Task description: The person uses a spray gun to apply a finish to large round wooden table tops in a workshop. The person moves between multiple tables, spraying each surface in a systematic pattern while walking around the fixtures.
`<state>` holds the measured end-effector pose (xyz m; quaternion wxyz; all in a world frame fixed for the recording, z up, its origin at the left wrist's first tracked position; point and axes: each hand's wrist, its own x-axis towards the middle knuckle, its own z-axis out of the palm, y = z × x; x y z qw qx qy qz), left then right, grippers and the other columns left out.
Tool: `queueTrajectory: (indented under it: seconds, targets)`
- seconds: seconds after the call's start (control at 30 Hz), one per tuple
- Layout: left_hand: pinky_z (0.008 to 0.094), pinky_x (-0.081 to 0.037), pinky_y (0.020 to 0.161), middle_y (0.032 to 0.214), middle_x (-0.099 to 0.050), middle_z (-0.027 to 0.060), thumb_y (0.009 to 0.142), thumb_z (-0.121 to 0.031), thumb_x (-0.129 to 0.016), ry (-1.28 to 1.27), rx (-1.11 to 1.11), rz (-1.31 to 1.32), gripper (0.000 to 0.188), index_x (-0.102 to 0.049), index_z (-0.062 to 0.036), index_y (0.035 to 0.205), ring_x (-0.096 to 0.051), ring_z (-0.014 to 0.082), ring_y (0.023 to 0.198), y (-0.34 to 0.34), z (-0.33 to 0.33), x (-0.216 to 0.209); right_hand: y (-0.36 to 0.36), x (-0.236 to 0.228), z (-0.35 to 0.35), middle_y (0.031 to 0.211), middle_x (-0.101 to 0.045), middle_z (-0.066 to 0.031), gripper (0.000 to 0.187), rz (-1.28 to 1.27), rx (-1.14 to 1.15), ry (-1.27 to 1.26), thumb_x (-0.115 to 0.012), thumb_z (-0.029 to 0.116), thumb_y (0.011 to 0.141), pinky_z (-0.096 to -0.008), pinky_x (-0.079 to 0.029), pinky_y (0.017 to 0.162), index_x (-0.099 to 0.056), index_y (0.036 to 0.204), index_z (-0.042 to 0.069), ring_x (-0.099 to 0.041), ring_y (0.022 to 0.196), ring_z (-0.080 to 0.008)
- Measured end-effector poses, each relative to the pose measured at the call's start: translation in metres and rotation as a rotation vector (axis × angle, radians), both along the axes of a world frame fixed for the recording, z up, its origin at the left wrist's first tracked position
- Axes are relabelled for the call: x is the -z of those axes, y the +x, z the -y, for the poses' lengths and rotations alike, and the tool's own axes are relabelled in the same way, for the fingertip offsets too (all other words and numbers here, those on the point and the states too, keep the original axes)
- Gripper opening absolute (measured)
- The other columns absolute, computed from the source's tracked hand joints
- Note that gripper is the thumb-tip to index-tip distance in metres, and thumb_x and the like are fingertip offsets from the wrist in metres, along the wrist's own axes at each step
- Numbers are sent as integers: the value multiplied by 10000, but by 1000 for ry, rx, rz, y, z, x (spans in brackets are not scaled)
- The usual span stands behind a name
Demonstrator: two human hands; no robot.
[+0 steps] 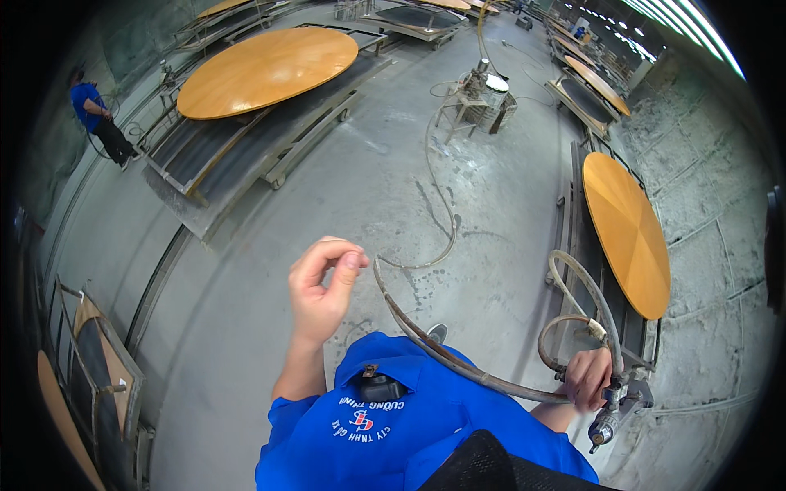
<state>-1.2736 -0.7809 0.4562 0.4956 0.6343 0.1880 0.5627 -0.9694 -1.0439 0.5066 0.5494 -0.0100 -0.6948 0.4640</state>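
Observation:
My right hand (589, 380) is closed around a metal spray gun (614, 412) at the lower right. Its nozzle points downward, beside the edge of a round wooden tabletop (627, 237). Hoses (483, 379) are joined to the gun; one loops above my hand, and another sweeps across my front. In the middle, my left hand (321, 282) is raised in the air, its fingers curled toward the thumb. Nothing shows inside that curl. The hose bends just right of its fingertips, apparently apart from them.
Another round wooden tabletop (268, 72) rests on a low cart (311, 123) at the upper left. A person (92, 114) in blue stands beyond it. A stand with a white-topped bucket (496, 84) occupies the far middle floor. Racked panels (102, 360) stand at the lower left.

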Motion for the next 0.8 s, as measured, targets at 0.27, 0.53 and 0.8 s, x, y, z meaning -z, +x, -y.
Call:
queueTrajectory:
  seconds: [0.27, 0.53, 0.8]
  targets:
    - [284, -521, 653, 921, -634, 123, 988, -20, -543, 58, -78, 173, 101, -634, 22, 975, -628, 170, 780, -9, -11, -14, -7, 10, 7, 590, -619, -187, 337, -111, 162, -54, -563, 218, 975, -297, -403, 317, -626, 766, -39, -611, 431, -253]
    - [302, -522, 640, 996, -616, 165, 1022, -95, -470, 303, -241, 174, 188, -619, 17, 1040, -622, 215, 853, -17, -17, -43, -29, 8, 2, 536, -579, -168, 761, -207, 408, -115, -640, 675, 834, -305, -331, 325, -663, 731, -78, -520, 361, -214]
    - [481, -499, 851, 1365, -526, 158, 1065, -325, -346, 915, -84, 387, 374, -534, -112, 1309, -544, 331, 1114, -76, -2, -126, -9, -1, -14, 731, -669, -185, 101, -53, 40, -42, -654, 11, 892, -269, -461, 419, -659, 816, -56, -617, 521, -233]
